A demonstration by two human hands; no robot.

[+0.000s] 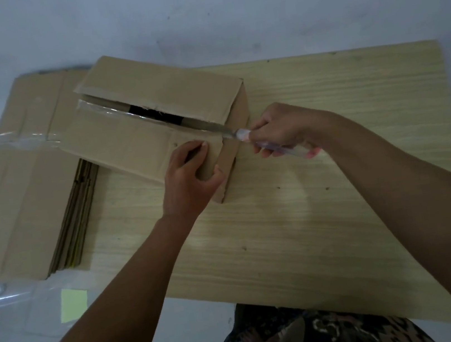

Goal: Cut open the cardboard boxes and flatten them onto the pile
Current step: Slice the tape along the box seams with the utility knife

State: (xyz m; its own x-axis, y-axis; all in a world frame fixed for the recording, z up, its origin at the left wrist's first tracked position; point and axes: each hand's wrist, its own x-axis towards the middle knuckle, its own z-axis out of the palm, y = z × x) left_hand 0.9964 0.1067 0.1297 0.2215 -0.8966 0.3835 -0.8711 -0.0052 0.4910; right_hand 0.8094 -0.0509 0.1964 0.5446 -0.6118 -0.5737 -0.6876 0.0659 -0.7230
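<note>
Hands on box edge, knife in seam

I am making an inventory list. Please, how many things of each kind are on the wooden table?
Brown cardboard box, still standing, slit along its top: 1
Pile of flattened brown cardboard: 1
Knife with metal blade and clear handle: 1
Total: 3
</note>
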